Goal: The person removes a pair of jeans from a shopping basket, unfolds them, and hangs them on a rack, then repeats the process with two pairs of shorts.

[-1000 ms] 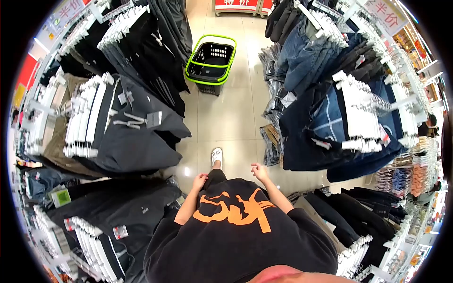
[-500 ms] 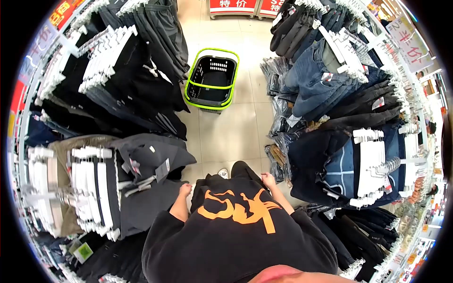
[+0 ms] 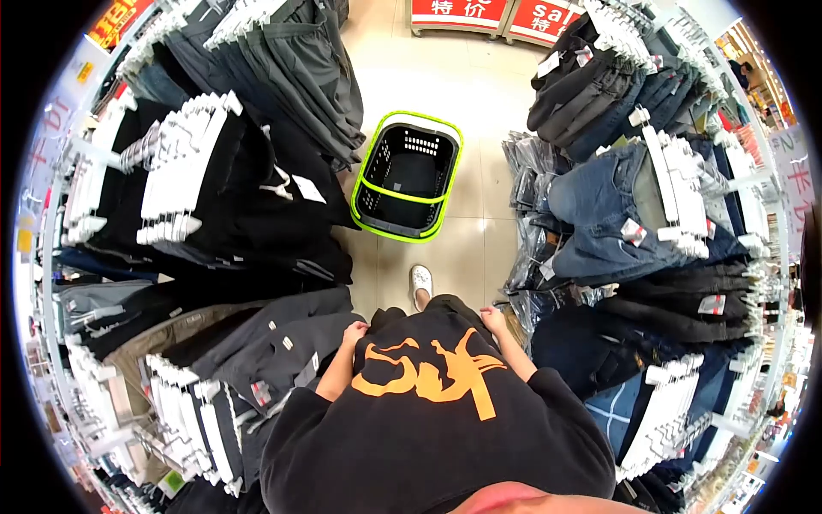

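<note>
My left hand [image 3: 354,332] hangs at my side, beside the dark trousers [image 3: 390,318] I wear. Its fingers look loosely curled, with nothing visible in them. On the other side, my right hand [image 3: 493,319] hangs near the plastic-wrapped folded garments [image 3: 535,248]; its fingers are curled too and hold nothing I can see. Ahead of my feet, a black shopping basket [image 3: 409,163] with a bright green rim and handle stands on the floor. Neither hand touches it. One white shoe [image 3: 420,278] shows just behind the basket.
Black and grey trousers [image 3: 244,193] hang on white hangers along the left rack. Blue jeans [image 3: 599,201] and dark jeans [image 3: 685,300] hang on the right. Pale floor tiles [image 3: 488,184] run between the racks. Red sale signs [image 3: 458,12] stand at the far end.
The basket now appears nearer to my feet, and the side racks have slid back past me. A white shoe has come forward. Both hands remain at my sides.
</note>
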### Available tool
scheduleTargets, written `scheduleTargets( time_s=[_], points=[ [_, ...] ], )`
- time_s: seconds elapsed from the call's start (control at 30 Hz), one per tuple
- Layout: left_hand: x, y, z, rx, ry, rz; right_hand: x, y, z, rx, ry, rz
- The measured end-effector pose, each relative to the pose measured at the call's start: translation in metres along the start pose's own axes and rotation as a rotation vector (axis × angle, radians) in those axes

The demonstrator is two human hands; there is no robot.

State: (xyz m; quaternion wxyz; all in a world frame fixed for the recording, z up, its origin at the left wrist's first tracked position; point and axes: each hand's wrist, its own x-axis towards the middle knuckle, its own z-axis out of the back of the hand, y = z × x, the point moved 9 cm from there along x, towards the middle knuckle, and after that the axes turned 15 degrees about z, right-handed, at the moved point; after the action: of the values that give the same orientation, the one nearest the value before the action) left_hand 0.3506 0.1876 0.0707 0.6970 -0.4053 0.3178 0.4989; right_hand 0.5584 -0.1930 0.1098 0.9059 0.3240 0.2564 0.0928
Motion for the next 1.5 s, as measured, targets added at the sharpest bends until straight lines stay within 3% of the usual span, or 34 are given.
scheduleTargets(
  time_s=[0.13,0.2,0.27,0.33,0.4,0.5,0.6,0.8,0.93,1.0,1.17,1.3,1.47,1.5],
  points=[
    [0.047,-0.031,0.033,-0.184,-0.085,-0.022,0.057,0.024,0.019,0.104,0.060,0.021],
    [0.036,-0.056,0.045,-0.491,-0.014,0.074,0.079,0.019,0.017,0.097,0.066,0.050],
    [0.029,-0.080,0.047,-0.561,-0.014,0.148,0.098,0.030,0.026,0.115,0.064,0.046],
    [0.020,-0.125,0.062,-0.197,-0.244,-0.132,0.112,0.042,0.031,0.112,0.070,0.045],
    [0.021,-0.148,0.063,-0.169,-0.242,-0.211,0.119,0.044,0.030,0.116,0.075,0.030],
    [0.047,-0.166,0.068,-0.121,-0.144,-0.123,0.128,0.056,0.029,-0.018,0.075,0.066],
    [0.083,-0.185,0.080,-0.007,-0.092,-0.119,0.124,0.053,0.020,0.087,0.132,-0.079],
    [0.184,-0.217,0.100,-0.007,0.084,-0.103,0.151,0.077,0.015,-0.065,0.156,-0.242],
    [0.224,-0.267,0.137,0.045,0.012,-0.124,0.219,0.118,0.017,-0.058,0.170,-0.179],
    [0.252,-0.288,0.144,0.060,0.006,-0.106,0.265,0.130,0.013,0.025,0.082,-0.058],
    [0.313,-0.359,0.124,0.107,-0.003,-0.174,0.371,0.118,-0.014,-0.085,0.152,-0.107],
    [0.385,-0.398,0.064,0.046,0.067,-0.247,0.439,0.102,-0.037,0.014,0.240,-0.154],
    [0.461,-0.410,-0.018,0.059,0.031,-0.158,0.481,0.063,-0.061,0.020,0.100,-0.160],
    [0.475,-0.406,-0.030,0.081,-0.005,-0.082,0.489,0.074,-0.053,-0.065,-0.093,0.031]
  ],
)
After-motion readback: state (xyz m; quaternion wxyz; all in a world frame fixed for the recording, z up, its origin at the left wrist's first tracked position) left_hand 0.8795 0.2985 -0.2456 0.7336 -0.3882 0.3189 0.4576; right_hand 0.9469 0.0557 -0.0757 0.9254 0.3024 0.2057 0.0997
